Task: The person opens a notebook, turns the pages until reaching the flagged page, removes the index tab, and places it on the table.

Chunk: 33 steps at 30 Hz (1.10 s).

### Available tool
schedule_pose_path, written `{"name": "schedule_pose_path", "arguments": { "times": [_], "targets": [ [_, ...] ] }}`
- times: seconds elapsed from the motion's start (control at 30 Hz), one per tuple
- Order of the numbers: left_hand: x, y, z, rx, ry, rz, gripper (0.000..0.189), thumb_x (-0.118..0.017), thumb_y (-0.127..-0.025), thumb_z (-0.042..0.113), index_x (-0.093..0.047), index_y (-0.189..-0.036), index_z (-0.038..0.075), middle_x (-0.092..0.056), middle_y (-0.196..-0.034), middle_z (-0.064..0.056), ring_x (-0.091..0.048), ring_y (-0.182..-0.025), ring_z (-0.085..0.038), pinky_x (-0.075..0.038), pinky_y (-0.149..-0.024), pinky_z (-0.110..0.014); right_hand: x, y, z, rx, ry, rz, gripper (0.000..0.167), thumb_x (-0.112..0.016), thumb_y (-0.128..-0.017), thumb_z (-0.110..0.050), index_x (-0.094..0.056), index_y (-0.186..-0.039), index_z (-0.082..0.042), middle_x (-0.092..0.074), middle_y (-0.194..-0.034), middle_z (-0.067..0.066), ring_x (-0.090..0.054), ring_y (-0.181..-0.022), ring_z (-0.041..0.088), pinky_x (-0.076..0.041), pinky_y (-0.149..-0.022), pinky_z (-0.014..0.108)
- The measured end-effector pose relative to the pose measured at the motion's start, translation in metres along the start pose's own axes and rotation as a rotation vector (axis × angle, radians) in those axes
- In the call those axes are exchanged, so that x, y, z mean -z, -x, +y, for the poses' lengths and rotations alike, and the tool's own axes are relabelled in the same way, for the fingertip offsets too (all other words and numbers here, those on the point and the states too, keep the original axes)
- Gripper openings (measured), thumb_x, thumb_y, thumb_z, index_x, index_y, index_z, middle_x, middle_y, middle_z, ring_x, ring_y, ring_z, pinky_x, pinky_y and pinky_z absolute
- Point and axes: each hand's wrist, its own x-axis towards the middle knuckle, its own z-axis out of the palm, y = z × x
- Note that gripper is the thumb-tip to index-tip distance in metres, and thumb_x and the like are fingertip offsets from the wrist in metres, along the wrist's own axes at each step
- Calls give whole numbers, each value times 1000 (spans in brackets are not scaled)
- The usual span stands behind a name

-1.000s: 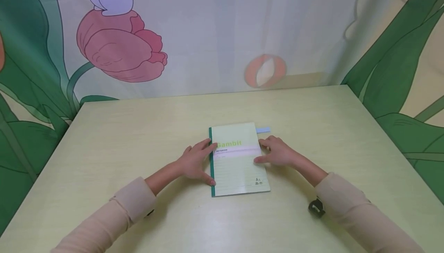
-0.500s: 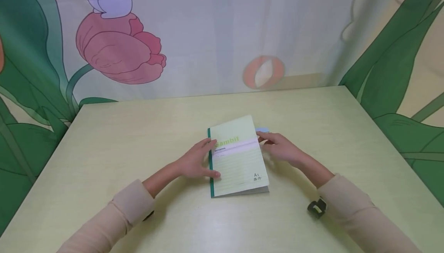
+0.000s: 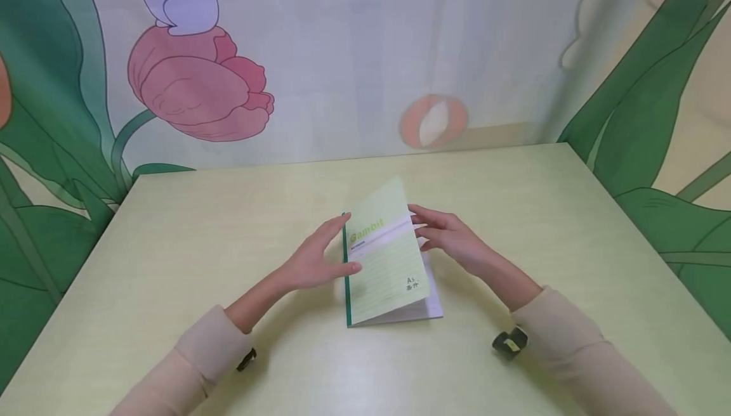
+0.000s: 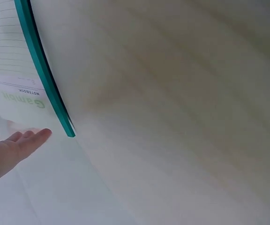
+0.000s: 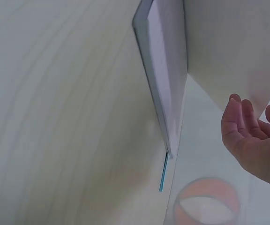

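Observation:
A pale green notebook (image 3: pixel 384 257) with a teal spine (image 4: pixel 41 65) lies on the table, its front cover raised partway from the right. Lined or pale pages (image 3: pixel 433 299) show beneath the cover. My left hand (image 3: pixel 311 262) spreads at the spine, thumb over the cover and fingers by the spine's upper end; whether they touch is unclear. At the cover's raised right edge is my right hand (image 3: pixel 457 241), its fingertips against or just inside the cover. In the right wrist view, the right fingers (image 5: pixel 240 124) bend gently by the cover's inner side (image 5: pixel 233 47), thumb apart.
A thin blue strip (image 5: pixel 164 173) sticks out from the notebook's far edge in the right wrist view. The pale wooden table (image 3: pixel 228 213) ends at a printed curtain (image 3: pixel 320 67). A dark device (image 3: pixel 510 343) hangs under the right cuff.
The notebook's front cover has risen from flat, swinging up toward the left. My right hand has moved up and left with it. My left thumb has slid upward along the spine side.

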Motion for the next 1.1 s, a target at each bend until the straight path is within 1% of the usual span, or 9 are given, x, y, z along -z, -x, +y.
{"name": "schedule_pose_path", "arguments": {
  "times": [0.1,0.17,0.33,0.5,0.73,0.9,1.0,1.1],
  "targets": [
    [4,2,0,-27,64,39,82,-68,-81,33,-21,-145,15,-24,-147,-7,-27,-131,-25,-30,-99,-48,-6,-3,-3,19,-46,8,50,-45,-92,-2,-32,-140,-2,-43,-131,22,-55,-99,16,-46,-80,34],
    [7,3,0,-48,97,66,79,-69,-81,29,-24,-144,15,-26,-146,-6,-29,-130,-26,-33,-98,-47,-11,-5,-4,34,-65,6,50,-45,-92,-2,-32,-140,-3,-43,-132,22,-54,-102,17,-46,-80,33],
    [13,4,1,-66,144,108,75,-69,-81,23,-28,-143,13,-30,-144,-8,-32,-128,-28,-35,-96,-47,-20,-10,-9,52,-102,-7,49,-47,-92,-2,-34,-140,-3,-42,-134,19,-52,-106,22,-47,-81,32],
    [18,6,0,-70,188,123,75,-69,-81,21,-28,-143,11,-30,-144,-11,-33,-128,-29,-36,-95,-48,-28,-14,-11,77,-143,-36,49,-48,-92,-4,-36,-139,-3,-41,-135,17,-50,-107,22,-47,-83,33],
    [27,10,0,-72,235,140,74,-67,-83,18,-26,-144,12,-29,-145,-9,-35,-127,-27,-37,-95,-44,-39,-17,-13,155,-201,-127,49,-49,-92,-5,-34,-139,-1,-39,-138,15,-50,-113,24,-44,-88,38],
    [35,14,-1,-92,275,145,74,-66,-84,15,-24,-144,13,-29,-145,-8,-36,-127,-26,-37,-95,-45,-48,-22,-15,163,-208,-166,49,-46,-93,-4,-32,-139,0,-37,-140,16,-46,-118,29,-42,-91,39],
    [40,16,-1,-108,292,150,74,-65,-84,11,-23,-145,13,-30,-144,-10,-38,-126,-27,-38,-94,-45,-53,-25,-16,164,-215,-187,49,-46,-93,-3,-31,-140,1,-35,-140,17,-42,-121,34,-41,-92,39],
    [44,17,-2,-111,301,154,74,-63,-85,9,-22,-145,15,-33,-142,-11,-40,-124,-28,-39,-93,-44,-58,-27,-18,163,-219,-209,49,-47,-93,-5,-33,-140,-1,-37,-141,14,-42,-122,32,-40,-93,38]
  ]
}}
